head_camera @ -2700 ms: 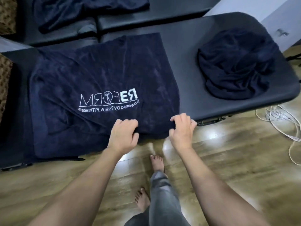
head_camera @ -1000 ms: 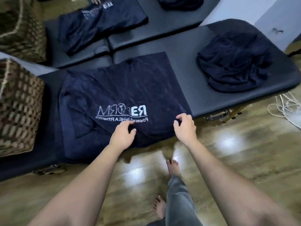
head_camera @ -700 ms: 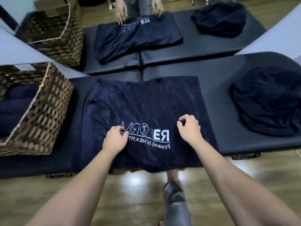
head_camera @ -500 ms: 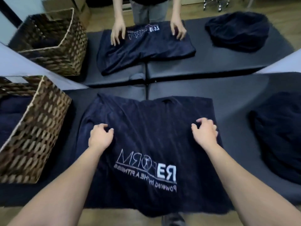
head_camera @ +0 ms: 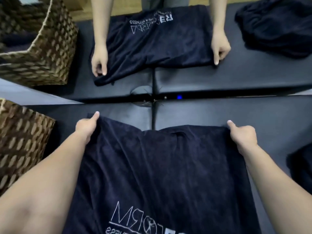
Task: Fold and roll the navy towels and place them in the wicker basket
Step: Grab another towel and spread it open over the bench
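A navy towel with a white logo lies flat on the black padded table in front of me. My left hand grips its far left corner, thumb stretched along the edge. My right hand grips the far right corner the same way. A wicker basket stands at the left of the table, right beside my left forearm. A crumpled navy towel shows at the right edge.
Straight ahead there seems to be a mirror: it shows a person's two hands on a logo towel, a second wicker basket at the left and a dark towel heap at the right.
My hands have slid from the towel's near edge up to its far corners and taken hold there. The view has tilted up and closer over the table.
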The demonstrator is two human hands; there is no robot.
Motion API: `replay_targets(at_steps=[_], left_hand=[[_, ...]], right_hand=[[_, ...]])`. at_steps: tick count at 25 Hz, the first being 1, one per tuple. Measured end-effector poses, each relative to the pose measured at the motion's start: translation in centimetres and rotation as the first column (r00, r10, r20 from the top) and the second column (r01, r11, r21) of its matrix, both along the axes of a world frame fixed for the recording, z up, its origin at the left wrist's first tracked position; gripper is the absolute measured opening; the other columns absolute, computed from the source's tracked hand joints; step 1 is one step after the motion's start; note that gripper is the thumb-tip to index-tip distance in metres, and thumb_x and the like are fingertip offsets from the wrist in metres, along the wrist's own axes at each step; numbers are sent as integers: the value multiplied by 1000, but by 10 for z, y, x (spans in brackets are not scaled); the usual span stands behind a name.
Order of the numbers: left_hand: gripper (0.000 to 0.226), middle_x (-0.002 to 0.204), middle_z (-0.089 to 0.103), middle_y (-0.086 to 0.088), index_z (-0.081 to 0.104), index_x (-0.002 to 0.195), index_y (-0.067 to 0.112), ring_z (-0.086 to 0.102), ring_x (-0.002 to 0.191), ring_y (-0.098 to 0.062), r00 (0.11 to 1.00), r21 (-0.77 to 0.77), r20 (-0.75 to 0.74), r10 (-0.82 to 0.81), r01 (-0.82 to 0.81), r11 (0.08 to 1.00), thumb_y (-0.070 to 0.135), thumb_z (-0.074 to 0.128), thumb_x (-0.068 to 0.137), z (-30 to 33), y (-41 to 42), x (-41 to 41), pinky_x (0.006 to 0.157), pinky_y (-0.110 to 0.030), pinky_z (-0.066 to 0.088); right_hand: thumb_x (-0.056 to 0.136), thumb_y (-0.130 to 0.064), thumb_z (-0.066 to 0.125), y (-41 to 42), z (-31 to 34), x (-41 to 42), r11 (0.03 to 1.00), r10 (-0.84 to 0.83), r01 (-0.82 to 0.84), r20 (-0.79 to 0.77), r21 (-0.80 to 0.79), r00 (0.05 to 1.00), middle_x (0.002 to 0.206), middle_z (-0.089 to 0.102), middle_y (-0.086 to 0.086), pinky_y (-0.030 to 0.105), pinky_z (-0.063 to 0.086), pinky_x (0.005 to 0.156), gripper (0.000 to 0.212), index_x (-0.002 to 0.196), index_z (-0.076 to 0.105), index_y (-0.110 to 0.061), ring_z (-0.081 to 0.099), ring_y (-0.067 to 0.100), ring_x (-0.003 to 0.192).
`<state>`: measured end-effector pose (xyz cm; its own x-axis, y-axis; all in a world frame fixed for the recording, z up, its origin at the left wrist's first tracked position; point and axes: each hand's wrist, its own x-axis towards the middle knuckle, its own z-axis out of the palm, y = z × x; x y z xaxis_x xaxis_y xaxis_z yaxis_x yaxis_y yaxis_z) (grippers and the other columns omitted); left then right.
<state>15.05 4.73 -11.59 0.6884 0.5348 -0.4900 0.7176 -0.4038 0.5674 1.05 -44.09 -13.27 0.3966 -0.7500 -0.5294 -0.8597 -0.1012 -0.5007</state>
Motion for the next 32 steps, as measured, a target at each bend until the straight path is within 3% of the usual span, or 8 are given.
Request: replay_targets(at_steps=[7,11,13,16,21,23,28,32], left_hand=[[25,85,56,-9,58,86,16,56,61,-27,972,-308,-106,211,-234,922,9,50,64,24,-2,25,65,-40,54],[38,87,61,-17,56,93,13,61,68,-32,982,-455,2,191,-169,874,7,47,56,75,17,44,52,-45,58],[70,103,64,-19,59,105,14,68,84,-33,952,-533,184,245,-112,838,8,52,36,102,37,58,63,-46,60],[59,96,62,-13,55,90,13,69,81,-30,892,-621,298,339,-88,779,8,49,31,132,53,39,64,-37,61],[14,76,65,-11,59,71,14,63,66,-31,987,-567,-56,151,-156,809,13,46,63,127,60,-84,61,-37,59],[28,78,70,-12,68,77,12,65,76,-32,972,-480,-234,37,-148,865,37,60,85,112,65,-116,72,-41,56],[37,101,72,-18,66,114,2,69,89,-35,916,-180,-384,-115,48,982,34,59,99,92,72,-148,85,-48,58],[19,85,63,-14,59,95,8,58,69,-31,969,-206,-222,-107,61,977,12,41,98,131,72,-140,59,-32,48]], right_hand=[[90,-20,66,-8,9,14,970,-98,97,-8,225,995,84,60,15,35,48,62,18,87,57,-4,60,29,71],[85,-24,62,4,54,17,927,-240,160,209,339,948,74,58,11,34,44,60,17,75,59,-12,54,24,64],[84,-18,61,5,92,19,897,-403,242,459,370,792,64,57,5,30,42,56,21,66,53,-13,53,17,59],[76,-2,55,-2,125,-1,748,-641,245,577,616,506,60,53,6,25,45,51,19,66,47,-16,52,17,51],[78,-16,57,8,93,-83,803,-368,199,205,562,907,80,57,11,32,50,62,2,77,56,-15,56,25,63],[86,-45,69,20,84,-113,831,-127,106,2,546,992,88,68,10,33,54,64,33,89,63,-13,65,28,73],[71,-56,86,36,86,-142,873,288,-186,-170,451,942,96,77,14,43,59,72,59,102,69,-9,75,35,84],[86,-26,69,46,115,-132,948,162,-167,42,273,986,86,71,14,31,50,62,27,97,69,-2,65,29,69]])
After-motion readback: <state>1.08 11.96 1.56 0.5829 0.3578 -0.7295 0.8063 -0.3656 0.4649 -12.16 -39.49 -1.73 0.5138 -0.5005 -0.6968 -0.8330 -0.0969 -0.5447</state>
